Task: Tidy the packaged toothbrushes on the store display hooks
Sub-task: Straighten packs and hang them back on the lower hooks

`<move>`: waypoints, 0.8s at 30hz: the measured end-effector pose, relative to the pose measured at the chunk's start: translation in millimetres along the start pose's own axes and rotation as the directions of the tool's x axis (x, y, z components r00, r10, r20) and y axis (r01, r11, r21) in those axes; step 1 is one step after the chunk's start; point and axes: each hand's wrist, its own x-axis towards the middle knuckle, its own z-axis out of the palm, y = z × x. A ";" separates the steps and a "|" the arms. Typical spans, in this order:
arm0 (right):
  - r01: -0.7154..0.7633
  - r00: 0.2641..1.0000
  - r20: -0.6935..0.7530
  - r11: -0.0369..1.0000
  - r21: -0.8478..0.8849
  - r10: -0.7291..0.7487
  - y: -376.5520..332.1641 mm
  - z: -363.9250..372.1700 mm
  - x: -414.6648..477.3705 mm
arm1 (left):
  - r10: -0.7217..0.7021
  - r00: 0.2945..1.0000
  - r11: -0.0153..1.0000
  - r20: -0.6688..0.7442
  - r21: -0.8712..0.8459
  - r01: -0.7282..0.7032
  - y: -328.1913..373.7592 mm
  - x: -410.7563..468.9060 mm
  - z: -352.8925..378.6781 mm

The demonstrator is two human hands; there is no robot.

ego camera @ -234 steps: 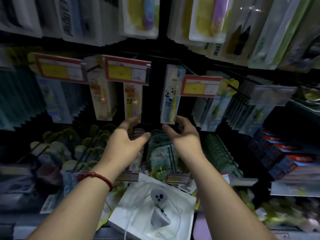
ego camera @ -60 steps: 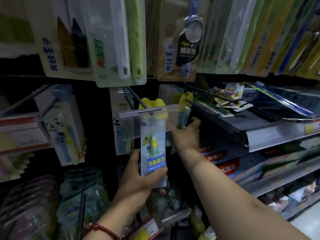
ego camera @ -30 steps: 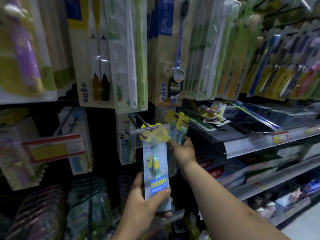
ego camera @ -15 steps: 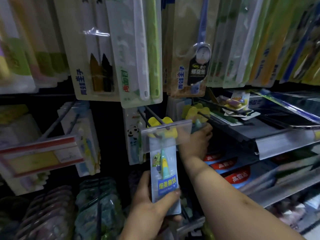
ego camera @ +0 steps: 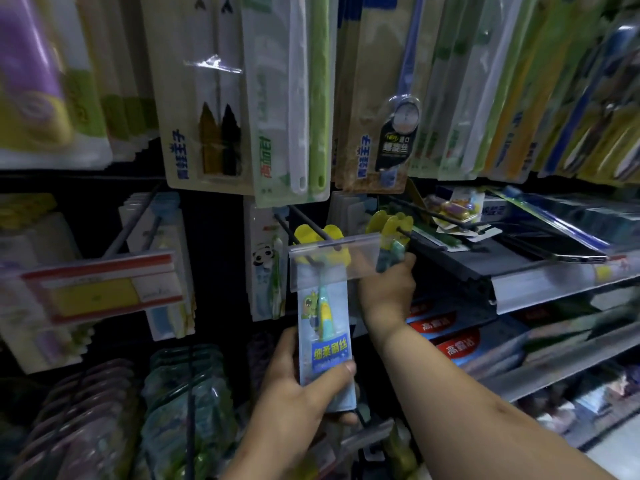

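— Little has moved since half a second ago: my left grip (ego camera: 304, 386) still clasps the lower end of the light-blue toothbrush pack (ego camera: 325, 327), and my right grip (ego camera: 388, 289) stays raised just beyond it.

— How is the left one holding?

— Thumb across the front, below the blue label, other fingers behind the card. The pack hangs upright above that grip, its yellow top on a display hook (ego camera: 308, 220), partly behind a clear tag holder (ego camera: 334, 261).

— And the right?

— Clenched on a second pack (ego camera: 393, 244), also yellow-topped, on the next hook just right of the first. Its lower part sits between my curled fingers (ego camera: 406, 264). The holder blurs my knuckles, so how firm the pinch is I cannot tell.

— What's around?

— Near the left of my left grip hangs a panda pack (ego camera: 266, 268), and well left of that a red-and-yellow price tag (ego camera: 100, 289). Above both grips hang long toothbrush packs (ego camera: 287, 98). Right of my right grip a shelf (ego camera: 554, 282) juts out, with red-lettered boxes (ego camera: 446, 341) beneath it, level with my right forearm.
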 end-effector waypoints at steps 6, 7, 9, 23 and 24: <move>-0.039 0.999 0.017 0.998 -0.046 0.040 -8.9 -40.2 -21.6 | -0.011 1.000 0.999 0.016 -0.034 0.012 -2.3 -15.6 14.1; -0.049 0.998 0.024 0.997 -0.068 0.050 -10.5 -47.8 -25.7 | -0.023 1.000 0.999 0.020 -0.044 0.024 -4.1 -18.6 16.0; -0.055 0.998 0.032 0.991 -0.123 0.059 -12.2 -61.5 -33.0 | -0.040 0.999 0.998 0.022 -0.053 0.041 -8.2 -24.4 19.3; -0.066 0.981 0.154 0.953 -0.297 0.116 -45.3 -129.8 -59.6 | -0.056 0.997 0.995 0.046 0.082 0.052 -20.5 -57.8 7.7; -0.075 0.977 0.168 0.953 -0.293 0.129 -44.8 -132.2 -65.3 | -0.071 0.997 0.995 0.042 0.078 0.067 -20.2 -61.3 6.6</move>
